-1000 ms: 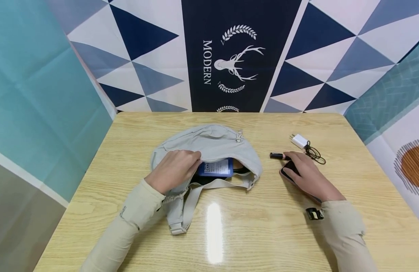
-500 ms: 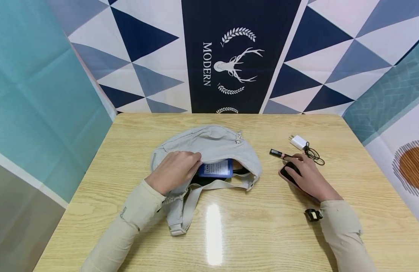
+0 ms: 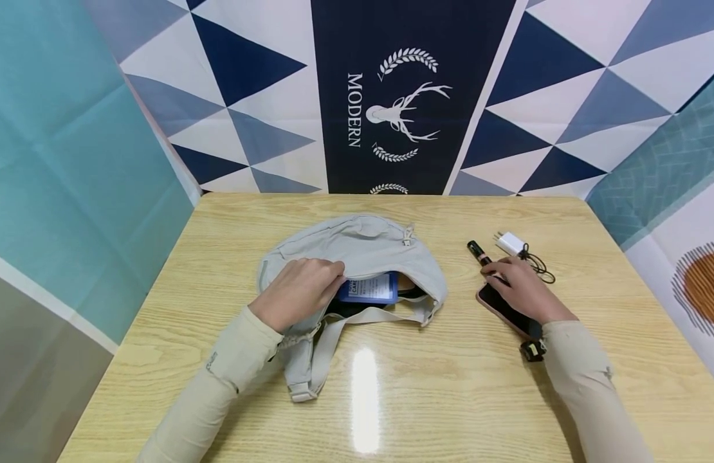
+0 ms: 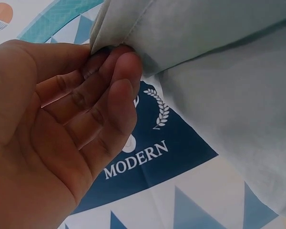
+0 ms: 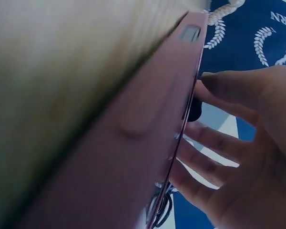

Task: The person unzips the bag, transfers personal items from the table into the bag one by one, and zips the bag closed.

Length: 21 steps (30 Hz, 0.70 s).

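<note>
Left hand (image 3: 302,289): thumb and fingertips pinch the edge of the pale grey bag (image 3: 363,244), lifting its mouth open on my side. The other left fingers (image 4: 122,100) curl loosely just below that edge. Bag lies left of centre on the wood-grain table (image 3: 449,386); its strap (image 3: 328,350) trails toward me. Blue-framed card (image 3: 371,289) shows in the mouth, white panel up, with dark items beside it, too hidden to name.

Right hand (image 3: 521,289): thumb and fingers grip the near end of a dark tube (image 3: 477,249) with a pink band; its far end points away from me. Phone (image 3: 510,315), pink-edged, dark screen up, lies under this hand; contact with it I cannot tell. White charger plug (image 3: 511,243) and coiled black cable (image 3: 539,265) lie just beyond my knuckles.
</note>
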Motion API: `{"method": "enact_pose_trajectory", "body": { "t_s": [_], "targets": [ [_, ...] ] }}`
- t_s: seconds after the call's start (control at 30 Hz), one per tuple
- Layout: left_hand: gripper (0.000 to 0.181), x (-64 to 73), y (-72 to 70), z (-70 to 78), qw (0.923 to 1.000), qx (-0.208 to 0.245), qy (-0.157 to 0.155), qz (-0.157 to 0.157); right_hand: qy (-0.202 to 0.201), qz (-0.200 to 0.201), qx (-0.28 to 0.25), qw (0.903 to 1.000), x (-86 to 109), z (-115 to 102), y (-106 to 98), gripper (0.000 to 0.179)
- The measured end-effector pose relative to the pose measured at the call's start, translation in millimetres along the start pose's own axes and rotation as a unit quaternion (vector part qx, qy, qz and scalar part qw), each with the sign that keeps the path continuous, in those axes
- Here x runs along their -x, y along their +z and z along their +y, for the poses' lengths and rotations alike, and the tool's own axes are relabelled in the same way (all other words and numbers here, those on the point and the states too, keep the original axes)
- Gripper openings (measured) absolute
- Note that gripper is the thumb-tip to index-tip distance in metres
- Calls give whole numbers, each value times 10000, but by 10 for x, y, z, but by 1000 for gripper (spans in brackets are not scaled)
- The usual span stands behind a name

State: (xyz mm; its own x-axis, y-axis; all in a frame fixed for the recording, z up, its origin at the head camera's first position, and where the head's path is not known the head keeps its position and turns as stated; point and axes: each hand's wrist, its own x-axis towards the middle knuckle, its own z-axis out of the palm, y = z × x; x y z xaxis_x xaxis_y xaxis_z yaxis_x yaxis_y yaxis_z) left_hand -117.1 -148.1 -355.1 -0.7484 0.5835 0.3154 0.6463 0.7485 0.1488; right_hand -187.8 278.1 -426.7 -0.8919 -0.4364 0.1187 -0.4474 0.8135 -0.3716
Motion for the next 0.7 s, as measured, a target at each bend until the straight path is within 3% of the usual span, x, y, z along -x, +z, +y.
{"method": "enact_pose_trajectory", "body": {
  "t_s": [0.27, 0.7],
  "targets": [
    [22, 4, 6, -17, 10000, 16, 20, -16, 135, 842, 217, 9961, -110, -58, -24, 7],
    [20, 8, 0, -15, 10000, -8, 17, -42, 346, 1743, 47, 9841, 102, -296, -36, 24]
  ]
}}
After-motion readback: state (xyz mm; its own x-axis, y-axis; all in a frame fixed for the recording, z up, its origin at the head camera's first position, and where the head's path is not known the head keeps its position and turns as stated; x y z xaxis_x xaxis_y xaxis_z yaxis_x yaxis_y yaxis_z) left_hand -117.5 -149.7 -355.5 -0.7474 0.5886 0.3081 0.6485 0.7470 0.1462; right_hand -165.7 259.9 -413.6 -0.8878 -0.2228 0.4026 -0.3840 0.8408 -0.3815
